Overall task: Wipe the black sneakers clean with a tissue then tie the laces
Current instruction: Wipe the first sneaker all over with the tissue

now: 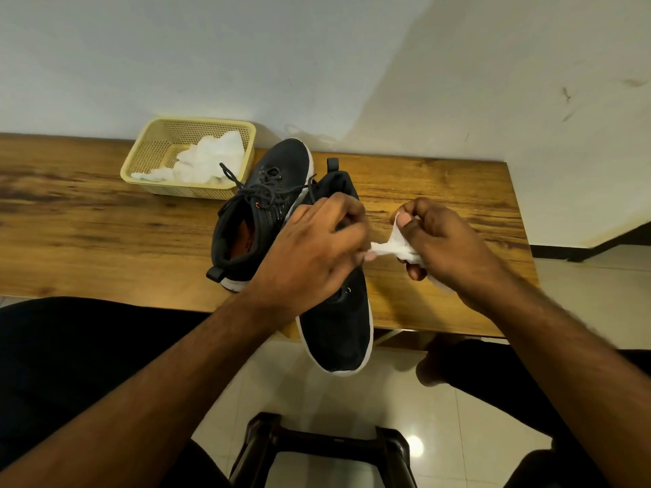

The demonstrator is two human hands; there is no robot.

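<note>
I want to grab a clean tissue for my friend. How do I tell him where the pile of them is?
Look at the long wooden table against the white wall. Near its back edge, left of the two black sneakers, sits a pale yellow basket with holey sides. The crumpled white tissues lie inside it, the only white heap there; the other tissue is stretched between the person's hands.

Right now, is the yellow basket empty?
No, the yellow basket holds crumpled white tissues.

We see a wooden desk (105, 223) against a pale wall (317, 65), a yellow perforated basket (148, 160) on it, and a dark stool (324, 449) on glossy floor tiles (317, 399).
</note>
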